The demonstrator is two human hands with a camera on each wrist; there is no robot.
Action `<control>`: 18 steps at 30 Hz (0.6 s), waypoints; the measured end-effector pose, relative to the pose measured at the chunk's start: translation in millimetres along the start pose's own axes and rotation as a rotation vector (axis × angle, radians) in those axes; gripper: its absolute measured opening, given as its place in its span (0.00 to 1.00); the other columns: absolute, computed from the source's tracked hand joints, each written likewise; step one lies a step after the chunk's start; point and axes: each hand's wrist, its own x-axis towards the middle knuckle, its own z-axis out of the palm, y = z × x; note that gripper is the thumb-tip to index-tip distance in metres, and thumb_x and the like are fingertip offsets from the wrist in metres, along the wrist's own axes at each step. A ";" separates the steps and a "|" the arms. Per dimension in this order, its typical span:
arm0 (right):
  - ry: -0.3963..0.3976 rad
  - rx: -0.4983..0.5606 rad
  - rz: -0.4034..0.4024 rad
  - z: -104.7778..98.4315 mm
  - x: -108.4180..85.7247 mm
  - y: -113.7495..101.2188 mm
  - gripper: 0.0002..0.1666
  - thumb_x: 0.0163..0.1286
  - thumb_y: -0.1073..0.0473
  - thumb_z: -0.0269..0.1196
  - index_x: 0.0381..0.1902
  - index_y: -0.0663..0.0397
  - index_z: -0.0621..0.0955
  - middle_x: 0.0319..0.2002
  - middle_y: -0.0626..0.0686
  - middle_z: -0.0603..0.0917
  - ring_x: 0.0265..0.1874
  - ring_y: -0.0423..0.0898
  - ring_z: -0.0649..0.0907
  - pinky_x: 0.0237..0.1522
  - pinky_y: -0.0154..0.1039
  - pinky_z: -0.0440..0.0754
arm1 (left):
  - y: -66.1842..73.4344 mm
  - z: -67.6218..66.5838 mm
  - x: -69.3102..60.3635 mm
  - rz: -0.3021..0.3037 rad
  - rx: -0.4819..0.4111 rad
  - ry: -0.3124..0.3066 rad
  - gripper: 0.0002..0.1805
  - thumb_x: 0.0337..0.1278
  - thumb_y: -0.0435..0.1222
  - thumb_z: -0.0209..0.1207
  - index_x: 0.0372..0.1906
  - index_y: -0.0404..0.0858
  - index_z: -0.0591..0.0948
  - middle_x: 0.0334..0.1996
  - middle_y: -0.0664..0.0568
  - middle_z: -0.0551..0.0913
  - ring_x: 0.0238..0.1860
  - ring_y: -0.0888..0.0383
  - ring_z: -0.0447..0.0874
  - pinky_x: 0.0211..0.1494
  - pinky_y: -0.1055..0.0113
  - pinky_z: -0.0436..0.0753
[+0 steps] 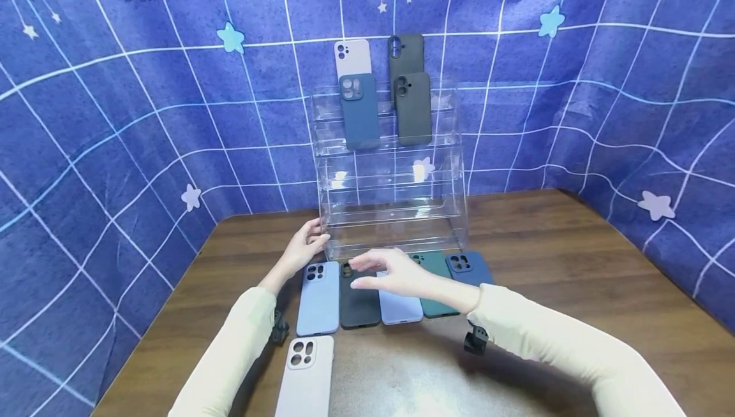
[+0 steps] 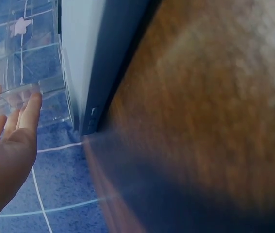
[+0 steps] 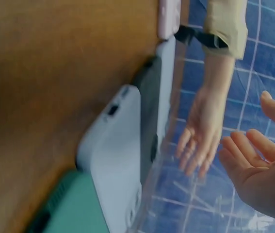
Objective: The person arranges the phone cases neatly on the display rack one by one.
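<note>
At the left side of a clear tiered display stand (image 1: 396, 213) is my left hand (image 1: 301, 248), its fingers extended near the stand's edge; whether they touch it I cannot tell. My right hand (image 1: 396, 271) hovers in front of the stand over the row of phone cases, fingers loosely bent and holding nothing. Below the hands lie a light blue phone case (image 1: 318, 305), a black phone case (image 1: 360, 305), a periwinkle phone case (image 1: 403, 310) partly hidden by the right hand, a green phone case (image 1: 439, 305) and a blue phone case (image 1: 473, 267).
A pale pinkish phone case (image 1: 307, 372) lies nearer on the wooden table (image 1: 551, 251). Upper tiers hold a pale phone case (image 1: 353, 57), a dark blue phone case (image 1: 360, 117), a black phone case (image 1: 410, 53) and a dark phone case (image 1: 415, 117). Blue patterned cloth (image 1: 247, 104) hangs behind.
</note>
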 end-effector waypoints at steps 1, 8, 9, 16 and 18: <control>-0.015 0.006 0.002 4.3 0.7 0.3 0.24 0.64 0.52 0.64 0.57 0.53 0.77 0.53 0.53 0.82 0.52 0.45 0.81 0.58 0.44 0.78 | -0.5 -0.3 -0.3 0.001 0.004 0.002 0.33 0.66 0.37 0.53 0.70 0.33 0.55 0.62 0.32 0.67 0.59 0.41 0.73 0.60 0.59 0.79; -0.106 -0.019 0.001 30.4 1.9 2.7 0.24 0.63 0.51 0.64 0.54 0.58 0.78 0.51 0.56 0.83 0.51 0.48 0.82 0.55 0.38 0.80 | 8.0 1.9 -5.1 0.012 0.005 0.002 0.32 0.66 0.36 0.53 0.70 0.31 0.56 0.61 0.31 0.69 0.57 0.41 0.74 0.58 0.59 0.80; -0.124 -0.027 0.004 32.8 1.7 2.2 0.24 0.63 0.51 0.64 0.54 0.58 0.78 0.50 0.56 0.83 0.51 0.48 0.82 0.55 0.36 0.80 | 8.4 2.0 -4.9 0.006 0.003 -0.003 0.32 0.66 0.36 0.52 0.70 0.31 0.55 0.61 0.31 0.69 0.57 0.40 0.74 0.59 0.58 0.80; -0.232 0.004 0.026 44.7 4.8 -6.1 0.25 0.63 0.52 0.64 0.55 0.59 0.78 0.53 0.55 0.82 0.52 0.48 0.81 0.56 0.29 0.78 | 0.9 1.4 -1.4 -0.008 0.013 0.009 0.33 0.66 0.38 0.53 0.71 0.34 0.55 0.61 0.33 0.69 0.58 0.41 0.74 0.59 0.58 0.79; -0.251 0.010 0.011 47.9 6.2 -8.7 0.25 0.64 0.53 0.63 0.55 0.60 0.78 0.53 0.55 0.81 0.52 0.48 0.81 0.57 0.29 0.77 | 0.6 1.6 -0.8 -0.003 0.022 0.015 0.33 0.66 0.38 0.53 0.70 0.34 0.56 0.60 0.33 0.70 0.57 0.41 0.74 0.59 0.58 0.79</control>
